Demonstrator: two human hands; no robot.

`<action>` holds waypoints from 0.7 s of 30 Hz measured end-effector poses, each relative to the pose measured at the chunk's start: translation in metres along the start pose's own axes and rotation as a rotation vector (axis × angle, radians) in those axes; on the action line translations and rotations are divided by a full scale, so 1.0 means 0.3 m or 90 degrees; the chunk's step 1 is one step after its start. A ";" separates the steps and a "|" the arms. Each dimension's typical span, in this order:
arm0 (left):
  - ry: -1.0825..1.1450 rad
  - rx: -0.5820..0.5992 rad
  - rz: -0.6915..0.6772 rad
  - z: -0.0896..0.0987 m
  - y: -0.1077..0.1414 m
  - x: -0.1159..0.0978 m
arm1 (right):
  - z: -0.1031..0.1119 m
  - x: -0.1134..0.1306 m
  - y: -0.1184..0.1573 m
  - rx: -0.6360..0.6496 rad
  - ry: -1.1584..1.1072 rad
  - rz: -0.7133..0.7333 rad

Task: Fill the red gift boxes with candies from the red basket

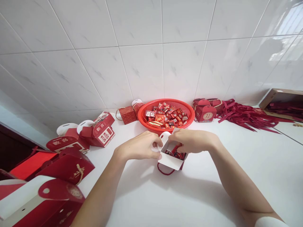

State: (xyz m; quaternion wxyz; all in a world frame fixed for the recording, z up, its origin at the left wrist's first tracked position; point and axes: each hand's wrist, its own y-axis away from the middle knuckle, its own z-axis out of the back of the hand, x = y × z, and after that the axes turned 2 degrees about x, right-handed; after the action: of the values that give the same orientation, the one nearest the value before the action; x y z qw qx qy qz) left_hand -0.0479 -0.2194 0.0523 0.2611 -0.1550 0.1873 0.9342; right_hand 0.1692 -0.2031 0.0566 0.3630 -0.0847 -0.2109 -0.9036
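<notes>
Head view. Box (171, 161) is set mid-scene on the table (189, 201), just near of the basket (141, 118); its top is open, white-lined flaps spread. Several wrapped sweets (174, 152) are seen inside. Cord (165, 174) is looped out on the near side.

Left hand (140, 146) is placed at the box's left flap, thumb by the near flap's corner, fingers curled; whether card is pinched cannot be told. Right hand (195, 141) is placed over the right of the opening, fingertips partly hidden; grip cannot be told. The hands are kept apart, box between.

Basket is piled with more sweets. Red boxes (101, 136) are grouped left; ribbons (239, 115) are heaped far right, beside a carton (271, 96).

Risks, as judged: thin flaps could be creased or torn if pressed unevenly from both sides. A sweet standing proud could be caught under a folded flap, and the top left bulging. Box could be tipped if one side is pushed harder. Cord could be snagged or trapped if the near flap is folded without it being guided. Basket could be nudged by an elbowed-out far flap.
</notes>
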 end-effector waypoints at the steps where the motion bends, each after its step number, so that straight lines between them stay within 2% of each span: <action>1: -0.003 -0.003 -0.003 -0.001 0.001 -0.001 | -0.001 -0.001 -0.006 0.010 0.010 -0.007; 7: -0.014 0.000 -0.015 0.004 0.009 -0.008 | 0.033 -0.003 0.030 -0.005 0.007 -0.029; 12: -0.023 0.030 0.006 0.034 0.038 0.000 | 0.060 -0.045 0.091 -0.081 -0.041 -0.080; 17: -0.029 0.045 0.023 0.053 0.069 0.017 | 0.056 -0.084 0.081 -0.106 -0.037 -0.138; 21: -0.030 0.035 0.015 0.048 0.064 0.013 | 0.051 -0.086 0.061 -0.125 -0.006 -0.177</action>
State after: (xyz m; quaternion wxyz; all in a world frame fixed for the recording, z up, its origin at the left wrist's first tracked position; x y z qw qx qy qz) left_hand -0.0644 -0.2269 0.0686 0.2587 -0.1231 0.2083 0.9352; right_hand 0.2004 -0.1921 0.0684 0.2237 -0.0944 -0.1332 -0.9609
